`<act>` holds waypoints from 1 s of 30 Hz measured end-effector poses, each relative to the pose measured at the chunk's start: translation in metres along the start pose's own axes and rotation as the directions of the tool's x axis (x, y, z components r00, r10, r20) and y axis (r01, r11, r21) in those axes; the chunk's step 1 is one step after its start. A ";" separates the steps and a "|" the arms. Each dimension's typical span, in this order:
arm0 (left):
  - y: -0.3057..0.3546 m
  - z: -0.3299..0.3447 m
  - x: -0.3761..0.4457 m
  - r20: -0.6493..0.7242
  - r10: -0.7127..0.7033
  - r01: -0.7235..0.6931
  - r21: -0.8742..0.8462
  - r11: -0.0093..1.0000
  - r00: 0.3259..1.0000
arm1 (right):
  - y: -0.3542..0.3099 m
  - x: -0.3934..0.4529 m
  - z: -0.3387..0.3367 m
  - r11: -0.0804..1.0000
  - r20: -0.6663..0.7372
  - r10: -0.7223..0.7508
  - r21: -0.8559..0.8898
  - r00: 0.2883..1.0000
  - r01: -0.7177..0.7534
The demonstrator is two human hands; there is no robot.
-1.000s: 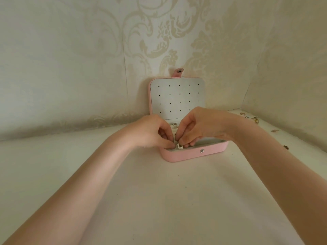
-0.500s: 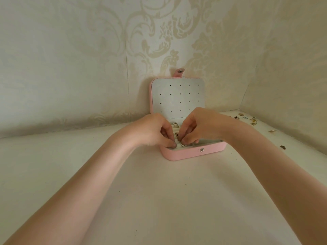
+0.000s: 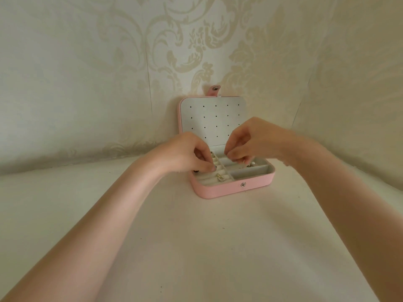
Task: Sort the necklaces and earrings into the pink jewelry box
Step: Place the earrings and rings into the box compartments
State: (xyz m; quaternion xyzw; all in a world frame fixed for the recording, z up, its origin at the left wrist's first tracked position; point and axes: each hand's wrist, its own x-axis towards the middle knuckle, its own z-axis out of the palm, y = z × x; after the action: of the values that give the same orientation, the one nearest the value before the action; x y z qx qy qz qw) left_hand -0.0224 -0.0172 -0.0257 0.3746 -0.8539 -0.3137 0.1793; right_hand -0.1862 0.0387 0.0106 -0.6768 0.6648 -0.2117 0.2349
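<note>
box: pink jewelry box [image 3: 220, 190] open on white table [image 3: 196, 247], near the back edge, lid [image 3: 212, 120] upright against the wall, perforated panel facing forward, no studs in its holes.
layout: ring-roll rows on the box's left half, open compartments on the right half.
earring: small gold sparkly earring [image 3: 221, 177] seated in the front ring-roll rows, near the front wall, free of both hands.
other contents: gold bit [image 3: 212, 153] in the back rolls, pearl-like piece [image 3: 253, 164] in a right compartment under the right hand; both too small to identify.
left hand: left hand [image 3: 185, 153] over the box's left half, fingers curled, thumb and forefinger tips pressed together at the rolls. Something dark at the tips; held item or not, cannot tell.
right hand: right hand [image 3: 253, 141] above the centre divider, fingers curled into a narrow pinch. Possibly a fine chain or post in it; cannot tell.
step (judged): seating a small piece into the rolls, or drawing off after seating one.
necklaces: none clearly visible here.
progress (judged): partial; a few pieces in, most slots bare.
risk 1: snagging the seated earring on the way out, pulling it from its slot; cause: fingers working just behind it.
risk 2: dropping a tiny piece between rolls or onto the table; cause: fingertip-only pinch.
risk 3: nudging the box backward or knocking the lid shut; cause: light box, downward push from both hands.
risk 4: tangling a chain with stored pieces; cause: crowded back rows.
</note>
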 end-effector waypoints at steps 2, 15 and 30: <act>0.008 0.001 0.007 -0.047 0.037 -0.037 0.000 0.999 0.998 | 0.012 0.004 -0.016 0.998 -0.148 0.039 0.050 0.988 -0.032; 0.023 0.023 0.031 -0.243 0.171 -0.184 -0.031 0.982 0.955 | 0.131 0.053 -0.023 0.871 -0.381 0.159 -0.380 0.911 -0.311; 0.038 0.026 0.023 -0.256 -0.043 -0.099 -0.518 0.850 0.966 | 0.039 0.008 -0.023 0.379 0.002 0.082 0.925 0.997 -0.033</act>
State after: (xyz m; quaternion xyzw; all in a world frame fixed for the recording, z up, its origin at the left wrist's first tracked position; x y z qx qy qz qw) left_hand -0.0713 -0.0043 -0.0175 0.3361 -0.7099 -0.4815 0.3890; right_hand -0.2310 0.0301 0.0054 -0.4034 0.4627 -0.5521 0.5643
